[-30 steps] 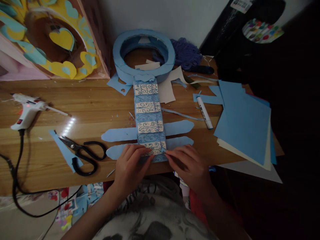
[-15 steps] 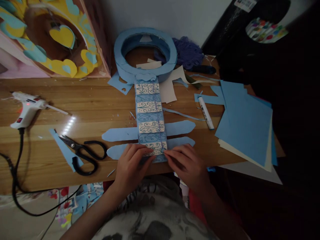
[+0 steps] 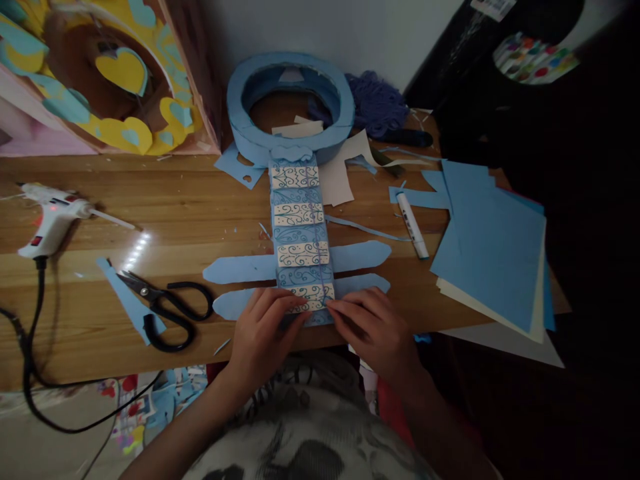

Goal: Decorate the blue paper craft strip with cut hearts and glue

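Papercraft strip (image 3: 301, 233), blue and cream with swirly doodles, sits mid-frame in the head view, running down from a blue ring (image 3: 245, 133) at upper centre. Left hand (image 3: 257, 330) is on its lower end, lower centre of the frame, fingers half-curled; can't tell if it's actually gripping. Right hand (image 3: 377, 327), just right of that, has its fingertips bunched at the strip's right edge, right where a thin purple string (image 3: 319, 253) runs down; too tiny to tell what they're pinching, if anything. Scissors (image 3: 145, 292) lie lower left, glue gun (image 3: 53, 217) far left, marker (image 3: 412, 225) right of centre.
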The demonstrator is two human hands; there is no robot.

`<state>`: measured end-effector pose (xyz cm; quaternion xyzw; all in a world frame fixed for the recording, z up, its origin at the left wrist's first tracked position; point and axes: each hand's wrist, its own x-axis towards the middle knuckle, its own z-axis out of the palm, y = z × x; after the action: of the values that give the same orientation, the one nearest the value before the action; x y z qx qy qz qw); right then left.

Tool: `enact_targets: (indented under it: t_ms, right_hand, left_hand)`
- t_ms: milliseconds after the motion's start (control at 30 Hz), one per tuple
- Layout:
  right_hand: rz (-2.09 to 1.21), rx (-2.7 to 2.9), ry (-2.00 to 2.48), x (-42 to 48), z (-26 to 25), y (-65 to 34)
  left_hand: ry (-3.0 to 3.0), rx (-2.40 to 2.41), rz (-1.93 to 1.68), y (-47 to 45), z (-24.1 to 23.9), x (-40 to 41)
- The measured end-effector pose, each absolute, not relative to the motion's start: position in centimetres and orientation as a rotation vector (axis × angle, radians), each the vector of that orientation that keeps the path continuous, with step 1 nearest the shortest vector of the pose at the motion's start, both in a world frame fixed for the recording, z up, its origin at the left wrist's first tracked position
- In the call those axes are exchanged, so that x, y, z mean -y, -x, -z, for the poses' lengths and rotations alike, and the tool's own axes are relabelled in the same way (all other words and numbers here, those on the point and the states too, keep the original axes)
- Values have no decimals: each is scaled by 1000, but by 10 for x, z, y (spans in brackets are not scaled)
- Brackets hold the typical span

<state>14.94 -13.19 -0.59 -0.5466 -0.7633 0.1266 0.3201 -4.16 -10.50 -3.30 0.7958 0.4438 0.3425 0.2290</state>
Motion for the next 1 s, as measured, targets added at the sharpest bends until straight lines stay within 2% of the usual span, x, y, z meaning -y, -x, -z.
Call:
enact_targets:
  t_ms: [1000]
  right_hand:
    - [-349, 2036, 1409, 133, 5, -149]
  left_hand:
    - [-2174, -1214, -949, 41, 33, 105]
